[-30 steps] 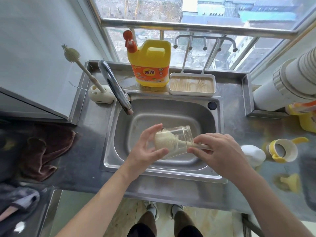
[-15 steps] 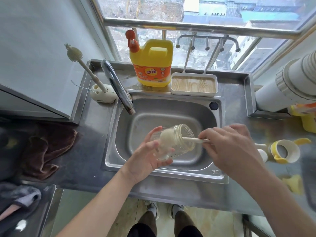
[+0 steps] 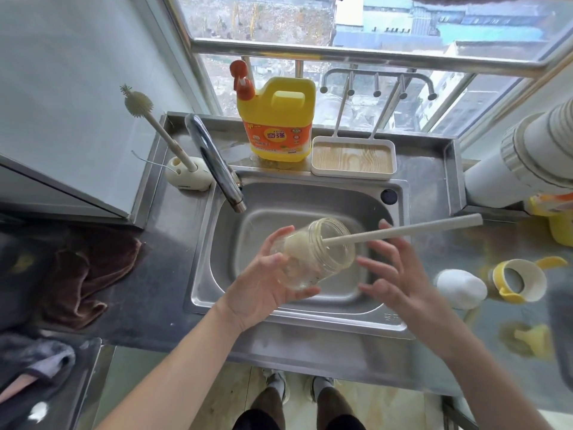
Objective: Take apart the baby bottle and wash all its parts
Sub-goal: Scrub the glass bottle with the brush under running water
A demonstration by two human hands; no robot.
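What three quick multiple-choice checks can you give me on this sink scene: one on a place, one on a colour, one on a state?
1. Where is the head of the cream long-handled bottle brush?
A) in the holder beside the tap
B) inside the clear wide-mouthed bottle body
C) flat on the counter

2. What colour is the large plastic detergent jug behind the stainless steel sink?
A) blue
B) white
C) yellow

3. What state is the right hand in?
A) open, fingers spread
B) clenched round the tap
C) holding a towel

Answers:
1 B: the brush head shows through the bottle wall.
2 C: the body is yellow under an orange pump.
3 A: no finger curls round the handle.
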